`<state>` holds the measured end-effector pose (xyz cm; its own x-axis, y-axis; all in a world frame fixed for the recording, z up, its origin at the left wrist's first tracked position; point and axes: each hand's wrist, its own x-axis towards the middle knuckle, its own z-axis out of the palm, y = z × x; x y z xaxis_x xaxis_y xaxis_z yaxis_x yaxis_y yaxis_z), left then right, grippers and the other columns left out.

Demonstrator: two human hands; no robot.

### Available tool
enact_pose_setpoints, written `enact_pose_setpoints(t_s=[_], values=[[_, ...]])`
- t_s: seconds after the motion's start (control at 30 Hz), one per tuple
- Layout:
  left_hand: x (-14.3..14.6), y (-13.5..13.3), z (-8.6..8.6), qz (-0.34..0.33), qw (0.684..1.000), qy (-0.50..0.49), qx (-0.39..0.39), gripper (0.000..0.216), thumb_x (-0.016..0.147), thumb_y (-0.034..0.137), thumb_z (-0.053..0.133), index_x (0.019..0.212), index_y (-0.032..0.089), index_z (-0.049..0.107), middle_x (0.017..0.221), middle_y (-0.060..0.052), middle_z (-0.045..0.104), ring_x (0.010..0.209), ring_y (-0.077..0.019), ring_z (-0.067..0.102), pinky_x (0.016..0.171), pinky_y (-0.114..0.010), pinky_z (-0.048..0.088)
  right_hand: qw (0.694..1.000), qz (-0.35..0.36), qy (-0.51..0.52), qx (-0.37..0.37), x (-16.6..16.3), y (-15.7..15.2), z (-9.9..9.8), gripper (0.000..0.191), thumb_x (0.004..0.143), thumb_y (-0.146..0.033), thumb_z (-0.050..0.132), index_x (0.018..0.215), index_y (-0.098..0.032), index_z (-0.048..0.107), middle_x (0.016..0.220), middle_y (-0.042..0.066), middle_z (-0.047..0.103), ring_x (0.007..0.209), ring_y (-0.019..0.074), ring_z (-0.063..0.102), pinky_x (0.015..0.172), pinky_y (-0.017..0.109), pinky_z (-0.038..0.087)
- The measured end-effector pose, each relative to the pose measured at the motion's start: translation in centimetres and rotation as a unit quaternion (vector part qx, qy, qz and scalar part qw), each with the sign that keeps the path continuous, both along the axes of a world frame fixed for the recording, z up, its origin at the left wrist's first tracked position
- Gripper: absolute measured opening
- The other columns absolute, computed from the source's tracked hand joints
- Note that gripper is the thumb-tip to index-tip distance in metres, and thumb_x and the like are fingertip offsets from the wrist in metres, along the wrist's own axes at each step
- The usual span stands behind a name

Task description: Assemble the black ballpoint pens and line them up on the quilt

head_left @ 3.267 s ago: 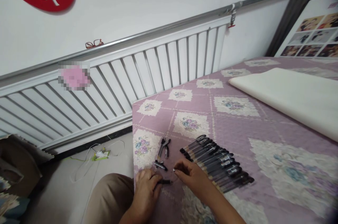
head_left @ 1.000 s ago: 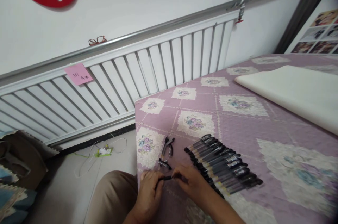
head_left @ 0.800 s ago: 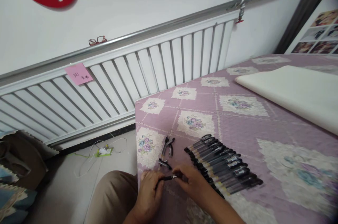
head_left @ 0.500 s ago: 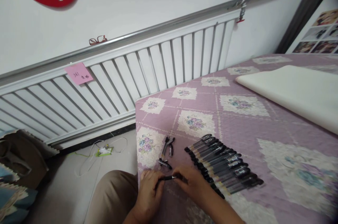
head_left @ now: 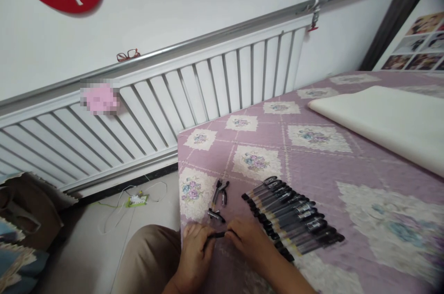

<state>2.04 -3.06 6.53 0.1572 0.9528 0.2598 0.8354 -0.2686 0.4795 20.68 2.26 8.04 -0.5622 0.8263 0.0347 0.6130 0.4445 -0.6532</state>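
Observation:
My left hand (head_left: 194,250) and my right hand (head_left: 247,241) meet at the near edge of a bed with a purple flowered cover (head_left: 312,164). Between their pinched fingertips they hold a black pen (head_left: 217,235), lying about level. Just right of my right hand lies a row of several black pens (head_left: 294,220), side by side. A few loose black pen caps (head_left: 218,199) lie on the cover just beyond my left hand.
A rolled white sheet (head_left: 378,123) lies across the far right of the bed. A white radiator (head_left: 156,113) runs along the wall, with red glasses (head_left: 127,55) on the pipe above. A charger with cables (head_left: 135,199) lies on the floor. My knee (head_left: 145,257) is at the bed's edge.
My hands have drawn closer on the pen since 3.3 s ago; over the last second they hardly moved.

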Motion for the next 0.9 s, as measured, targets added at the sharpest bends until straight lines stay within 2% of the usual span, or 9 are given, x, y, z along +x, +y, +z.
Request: enact_pose_setpoints(t_s=[0.17, 0.27, 0.37, 0.47, 0.57, 0.67, 0.73, 0.9], values=[[0.06, -0.03, 0.05, -0.007, 1.000, -0.003, 0.001, 0.016, 0.084, 0.015, 0.049, 0.093, 0.024, 0.060, 0.087, -0.001, 0.064, 0.083, -0.0200, 0.056, 0.080, -0.037, 0.039, 1.000, -0.005, 0.027, 0.013, 0.18, -0.34, 0.17, 0.014, 0.081, -0.022, 0.056, 0.094, -0.022, 0.061, 0.094, 0.004, 0.065, 0.088, 0.0202, 0.059, 0.074, 0.030, 0.043], [0.03, -0.06, 0.05, -0.010, 1.000, -0.003, 0.005, 0.016, 0.084, 0.015, 0.049, 0.093, 0.024, 0.060, 0.087, -0.001, 0.064, 0.084, -0.0201, 0.056, 0.080, -0.037, 0.039, 1.000, 0.000, 0.020, 0.015, 0.10, -0.38, 0.04, 0.008, 0.082, -0.022, 0.054, 0.087, -0.021, 0.061, 0.090, 0.004, 0.065, 0.086, 0.0195, 0.059, 0.073, 0.029, 0.042], [-0.02, -0.07, -0.02, -0.010, 1.000, 0.002, 0.008, 0.018, 0.083, 0.014, 0.049, 0.094, 0.024, 0.060, 0.087, -0.002, 0.064, 0.084, -0.0202, 0.056, 0.081, -0.038, 0.039, 1.000, 0.000, 0.005, 0.015, -0.01, -0.31, -0.05, 0.016, 0.087, -0.028, 0.050, 0.080, -0.020, 0.062, 0.086, 0.005, 0.065, 0.082, 0.0196, 0.059, 0.071, 0.029, 0.042], [-0.04, -0.04, -0.03, -0.009, 1.000, 0.003, 0.008, 0.018, 0.083, 0.014, 0.049, 0.094, 0.024, 0.060, 0.087, -0.002, 0.064, 0.084, -0.0201, 0.056, 0.080, -0.037, 0.039, 1.000, -0.004, 0.013, 0.019, -0.04, -0.28, 0.02, 0.012, 0.085, -0.029, 0.054, 0.088, -0.020, 0.062, 0.091, 0.005, 0.064, 0.086, 0.0200, 0.058, 0.074, 0.030, 0.042], [-0.02, -0.02, 0.02, -0.011, 1.000, 0.002, 0.004, 0.017, 0.084, 0.014, 0.049, 0.094, 0.024, 0.060, 0.088, -0.002, 0.064, 0.084, -0.0201, 0.056, 0.081, -0.037, 0.039, 0.999, -0.007, 0.027, 0.027, -0.05, -0.27, 0.12, 0.015, 0.079, -0.021, 0.059, 0.094, -0.022, 0.061, 0.095, 0.004, 0.064, 0.091, 0.0199, 0.057, 0.077, 0.029, 0.041], [-0.01, 0.00, 0.00, -0.011, 1.000, 0.004, -0.002, 0.018, 0.084, 0.015, 0.049, 0.095, 0.024, 0.060, 0.088, -0.001, 0.064, 0.085, -0.0203, 0.056, 0.081, -0.038, 0.039, 1.000, -0.001, 0.012, 0.025, -0.13, -0.24, 0.13, 0.008, 0.082, -0.020, 0.055, 0.086, -0.020, 0.062, 0.090, 0.004, 0.064, 0.087, 0.0192, 0.058, 0.074, 0.029, 0.042], [-0.04, 0.02, -0.09, -0.008, 1.000, 0.002, 0.000, 0.017, 0.084, 0.015, 0.049, 0.094, 0.024, 0.060, 0.087, -0.002, 0.064, 0.084, -0.0203, 0.056, 0.080, -0.038, 0.039, 1.000, 0.003, 0.000, 0.021, -0.17, -0.22, 0.11, 0.011, 0.085, -0.024, 0.053, 0.083, -0.019, 0.063, 0.088, 0.005, 0.064, 0.084, 0.0195, 0.058, 0.073, 0.029, 0.042], [-0.13, 0.05, -0.22, -0.011, 1.000, -0.003, 0.009, 0.018, 0.084, 0.016, 0.049, 0.094, 0.024, 0.061, 0.088, -0.002, 0.064, 0.084, -0.0202, 0.056, 0.080, -0.037, 0.040, 0.999, -0.006, 0.023, 0.032, -0.08, -0.22, 0.05, 0.018, 0.079, -0.021, 0.059, 0.097, -0.022, 0.061, 0.097, 0.005, 0.064, 0.091, 0.0206, 0.057, 0.078, 0.030, 0.042]])
